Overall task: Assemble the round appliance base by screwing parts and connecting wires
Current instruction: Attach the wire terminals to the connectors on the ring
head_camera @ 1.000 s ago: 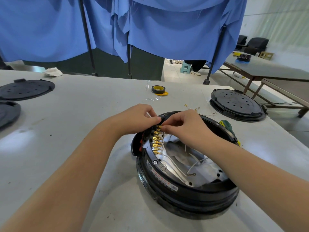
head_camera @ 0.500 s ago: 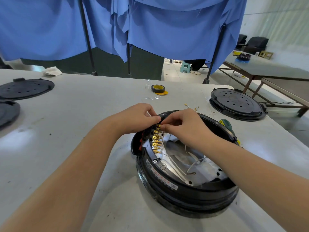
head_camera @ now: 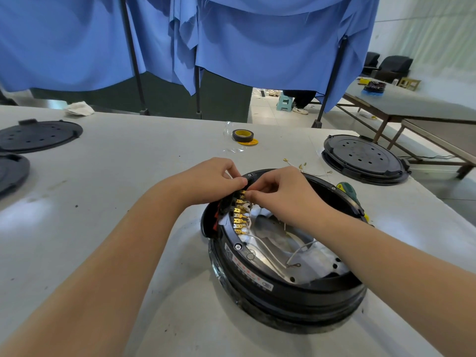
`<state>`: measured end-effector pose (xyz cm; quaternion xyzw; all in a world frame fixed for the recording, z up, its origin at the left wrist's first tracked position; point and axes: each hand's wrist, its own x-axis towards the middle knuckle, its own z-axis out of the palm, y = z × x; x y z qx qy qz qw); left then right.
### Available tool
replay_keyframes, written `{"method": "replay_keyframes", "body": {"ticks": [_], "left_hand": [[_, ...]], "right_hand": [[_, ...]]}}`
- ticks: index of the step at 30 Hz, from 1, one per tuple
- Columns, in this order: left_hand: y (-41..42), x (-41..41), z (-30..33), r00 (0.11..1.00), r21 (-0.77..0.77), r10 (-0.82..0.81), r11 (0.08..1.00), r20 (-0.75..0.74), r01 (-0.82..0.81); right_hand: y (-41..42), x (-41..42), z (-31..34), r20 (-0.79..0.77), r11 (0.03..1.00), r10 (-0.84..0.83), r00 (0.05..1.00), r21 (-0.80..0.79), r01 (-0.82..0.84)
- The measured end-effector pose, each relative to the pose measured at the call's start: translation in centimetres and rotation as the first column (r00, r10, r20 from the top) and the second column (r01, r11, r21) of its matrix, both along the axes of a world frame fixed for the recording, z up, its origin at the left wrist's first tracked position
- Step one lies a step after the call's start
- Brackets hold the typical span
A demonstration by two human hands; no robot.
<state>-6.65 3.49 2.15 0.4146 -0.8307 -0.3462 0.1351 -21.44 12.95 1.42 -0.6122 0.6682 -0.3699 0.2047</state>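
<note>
At lower centre of the frame, the round appliance base (head_camera: 286,256) sat on the surface (head_camera: 103,176). At its far-left rim, the right hand (head_camera: 280,195) pinched a wire connector onto the terminal row (head_camera: 240,212), which ran toward the viewer; the left hand (head_camera: 210,180) pinched the rim just beside, both grips nearly touching.

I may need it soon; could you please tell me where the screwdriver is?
The screwdriver lies on the table right of the base, against its far rim.
</note>
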Motion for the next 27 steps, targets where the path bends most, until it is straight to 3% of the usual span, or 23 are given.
{"method": "replay_keyframes", "body": {"ticks": [15, 22, 27], "left_hand": [[0.1, 0.0, 0.1, 1.000, 0.007, 0.004, 1.000, 0.011, -0.004], [0.7, -1.3, 0.2, 0.984, -0.176, 0.167, 0.972, 0.052, -0.156], [0.9, -1.8, -0.1, 0.968, -0.260, 0.242, 0.941, 0.071, -0.216]], "right_hand": [[-0.2, 0.2, -0.2, -0.035, 1.000, -0.006, 0.999, -0.005, 0.006], [0.1, -0.3, 0.4, -0.047, 0.999, -0.011, 0.999, 0.036, 0.012], [-0.5, -4.1, 2.7, -0.053, 0.992, -0.124, 0.991, 0.024, 0.126]]}}
